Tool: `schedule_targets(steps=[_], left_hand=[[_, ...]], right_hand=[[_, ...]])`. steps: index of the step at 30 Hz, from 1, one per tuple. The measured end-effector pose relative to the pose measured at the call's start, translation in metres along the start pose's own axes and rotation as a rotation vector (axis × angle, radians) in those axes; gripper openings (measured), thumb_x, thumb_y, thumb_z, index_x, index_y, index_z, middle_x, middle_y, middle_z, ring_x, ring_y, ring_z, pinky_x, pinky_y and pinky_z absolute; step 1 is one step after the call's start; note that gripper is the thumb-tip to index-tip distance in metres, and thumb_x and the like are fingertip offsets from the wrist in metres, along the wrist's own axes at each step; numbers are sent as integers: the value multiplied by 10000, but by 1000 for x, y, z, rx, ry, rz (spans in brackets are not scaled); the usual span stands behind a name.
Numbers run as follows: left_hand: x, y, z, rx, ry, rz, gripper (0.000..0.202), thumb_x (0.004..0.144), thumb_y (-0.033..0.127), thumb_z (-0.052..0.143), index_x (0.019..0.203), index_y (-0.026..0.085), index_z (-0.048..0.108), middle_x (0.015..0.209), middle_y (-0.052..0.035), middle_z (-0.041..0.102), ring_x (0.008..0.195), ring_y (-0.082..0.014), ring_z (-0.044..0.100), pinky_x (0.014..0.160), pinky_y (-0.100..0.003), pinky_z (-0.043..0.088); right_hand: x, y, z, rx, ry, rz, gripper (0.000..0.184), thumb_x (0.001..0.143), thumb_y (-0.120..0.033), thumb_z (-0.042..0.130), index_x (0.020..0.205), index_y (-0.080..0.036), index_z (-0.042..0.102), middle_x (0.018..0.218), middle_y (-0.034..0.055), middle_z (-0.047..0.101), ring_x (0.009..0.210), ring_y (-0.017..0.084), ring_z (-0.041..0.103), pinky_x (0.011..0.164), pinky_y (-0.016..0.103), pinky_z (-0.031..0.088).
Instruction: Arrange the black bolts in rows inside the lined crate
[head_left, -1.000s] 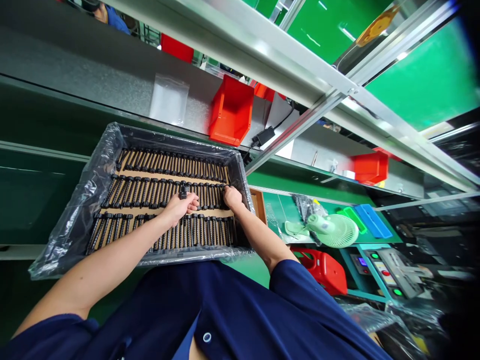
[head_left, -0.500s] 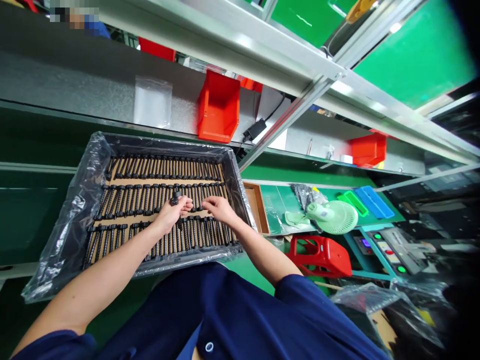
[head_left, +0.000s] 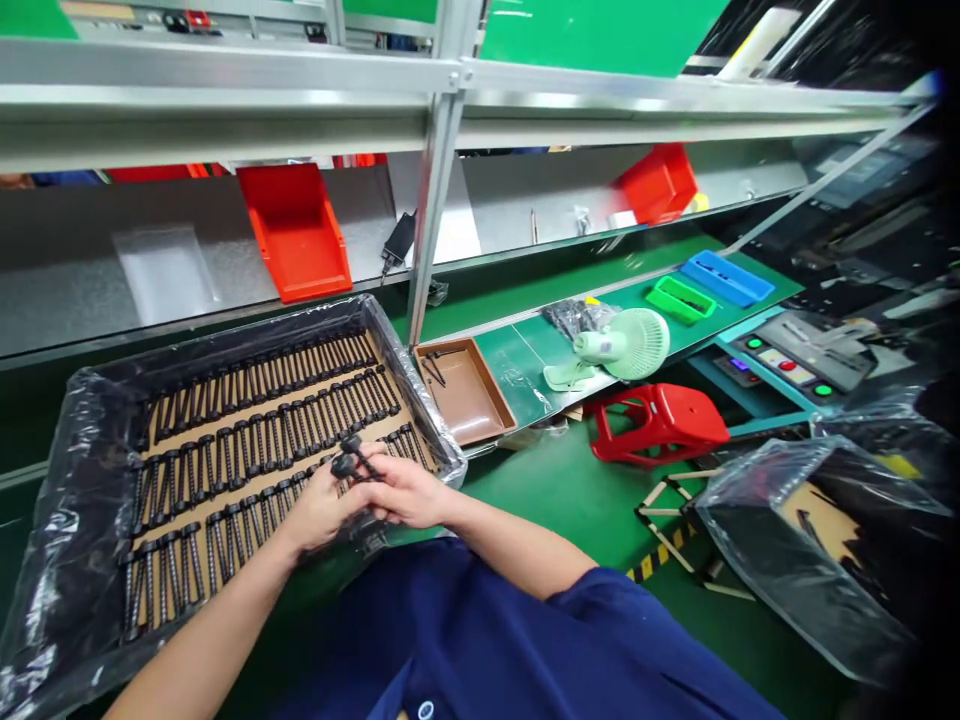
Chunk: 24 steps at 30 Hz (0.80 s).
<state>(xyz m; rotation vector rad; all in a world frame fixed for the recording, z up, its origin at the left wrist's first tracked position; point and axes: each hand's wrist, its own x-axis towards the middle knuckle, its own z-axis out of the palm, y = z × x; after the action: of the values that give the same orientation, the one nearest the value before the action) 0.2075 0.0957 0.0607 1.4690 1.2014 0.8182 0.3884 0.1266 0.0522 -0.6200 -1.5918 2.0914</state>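
My left hand (head_left: 319, 508) is closed around black ribbed rods with round heads (head_left: 352, 455), whose heads stick up above the fingers. My right hand (head_left: 411, 490) touches the left one, its fingers closed on the shafts of the same rods. How many rods are held is hidden by the fingers. Both hands are over the front right part of a tray lined with clear plastic (head_left: 79, 420). Inside it, similar rods lie side by side in three rows on brown cardboard (head_left: 225, 432).
A brown shallow tray (head_left: 480, 420) with a few dark pieces stands right of the lined tray. Further right are a green fan (head_left: 626, 345), green (head_left: 679, 300) and blue (head_left: 727, 278) bins, and a red stool (head_left: 660, 425). A metal post (head_left: 433, 220) rises behind.
My view has turned to the right. The right hand, earlier apart from the left over the rows, has joined it at the rods. Both hands are now nearer the tray's front right.
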Motion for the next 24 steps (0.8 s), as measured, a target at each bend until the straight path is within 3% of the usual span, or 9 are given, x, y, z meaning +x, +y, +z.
schedule_targets(steps=[2, 5, 7, 9, 11, 15, 19, 21, 24], left_hand=[[4, 3, 24, 71, 38, 3, 465, 802, 462, 643, 1224, 265, 635, 1317, -80, 599, 1246, -284, 524, 1104, -419, 371], [6, -3, 67, 305, 227, -14, 392, 830, 410, 615, 1199, 280, 645, 1304, -65, 606, 1235, -268, 527, 1100, -419, 365], [6, -13, 94, 457, 354, -25, 329, 846, 394, 591, 1141, 276, 676, 1259, -69, 633, 1213, -269, 541, 1090, -415, 368], [8, -24, 117, 596, 438, -29, 279, 855, 383, 574, 1074, 267, 702, 1194, -81, 665, 1179, -273, 562, 1078, -403, 372], [11, -31, 132, 737, 510, -54, 256, 863, 383, 558, 1016, 251, 716, 1132, -95, 689, 1144, -276, 580, 1051, -385, 387], [14, -32, 140, 957, 625, -196, 286, 880, 409, 511, 998, 234, 705, 1121, -102, 694, 1114, -277, 594, 944, -349, 434], [14, -25, 136, 1024, 632, -292, 296, 885, 414, 488, 986, 231, 696, 1114, -84, 701, 1102, -269, 599, 881, -332, 439], [14, -20, 134, 1041, 644, -326, 287, 879, 408, 490, 971, 231, 697, 1097, -76, 708, 1090, -264, 605, 867, -325, 436], [17, -13, 133, 1087, 662, -347, 284, 873, 389, 479, 942, 226, 702, 1062, -71, 717, 1069, -259, 618, 864, -324, 437]], right_hand=[[-26, 8, -38, 84, 198, -18, 320, 873, -494, 556, 989, -202, 496, 592, -77, 486, 419, 60, 398, 406, 176, 330], [-65, 43, -111, 64, 673, -55, 317, 885, -503, 496, 985, -203, 477, 604, -81, 463, 415, 56, 368, 398, 163, 315], [-87, 74, -159, -114, 889, 163, 269, 926, -457, 406, 925, -194, 463, 617, -68, 462, 421, 61, 381, 402, 163, 325], [-101, 103, -198, -419, 844, 505, 244, 939, -382, 370, 871, -177, 482, 601, -47, 492, 419, 75, 413, 410, 175, 352], [-104, 123, -227, -593, 726, 644, 242, 926, -351, 409, 847, -155, 526, 587, -17, 538, 446, 100, 480, 445, 192, 396], [-79, 132, -264, -744, 582, 628, 256, 914, -324, 461, 951, -114, 602, 757, 71, 664, 698, 159, 639, 650, 232, 484], [-65, 138, -280, -849, 547, 594, 292, 900, -288, 502, 1080, -91, 620, 1060, 167, 674, 1051, 223, 616, 916, 285, 433], [-82, 151, -276, -907, 553, 512, 291, 915, -272, 472, 1105, -122, 634, 1126, 147, 666, 1105, 213, 592, 965, 272, 398], [-136, 182, -256, -835, 533, 454, 286, 939, -276, 426, 1066, -177, 662, 1061, 65, 697, 999, 151, 621, 887, 206, 423]])
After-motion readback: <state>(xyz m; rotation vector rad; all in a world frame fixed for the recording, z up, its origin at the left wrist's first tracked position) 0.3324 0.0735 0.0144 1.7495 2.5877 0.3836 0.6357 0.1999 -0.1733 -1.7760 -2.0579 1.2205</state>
